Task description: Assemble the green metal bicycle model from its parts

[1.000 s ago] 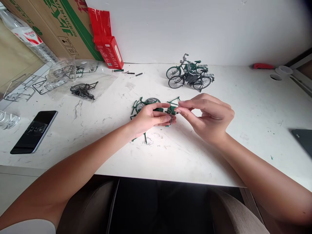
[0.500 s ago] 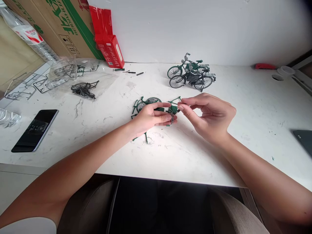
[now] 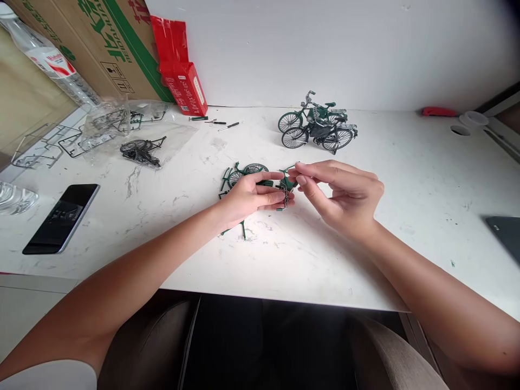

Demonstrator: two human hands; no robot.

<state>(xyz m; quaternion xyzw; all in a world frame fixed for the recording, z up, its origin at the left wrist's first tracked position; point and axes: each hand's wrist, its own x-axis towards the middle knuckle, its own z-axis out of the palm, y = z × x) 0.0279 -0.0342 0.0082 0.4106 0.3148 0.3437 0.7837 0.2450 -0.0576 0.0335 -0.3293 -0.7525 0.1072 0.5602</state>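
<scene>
Between the thumb and fingers of my left hand (image 3: 249, 194) is a small silver model-bicycle handlebar (image 3: 286, 200) with a green grip at its lower end. My right hand (image 3: 345, 192) is just to the right, its thumb and forefinger closed in a pinch near the top of that part. Whatever lies between those fingertips is too small or hidden to make out. Behind and under my left hand lie green bicycle parts, among them a spoked wheel (image 3: 257, 169). A thin forked green piece (image 3: 244, 230) rests below my left wrist.
Two model bicycles, one green (image 3: 290, 120) and one black (image 3: 294, 137), stand towards the wall. Small screwdrivers (image 3: 228, 127) lie by a red packet (image 3: 184, 89). Leftward are bagged black parts (image 3: 142, 151), a phone (image 3: 60, 219) and a plastic bottle (image 3: 52, 59).
My right hand has shifted slightly left, its fingertips closer to the handlebar in my left hand. My left hand has stayed nearly still, and the view has tilted a little.
</scene>
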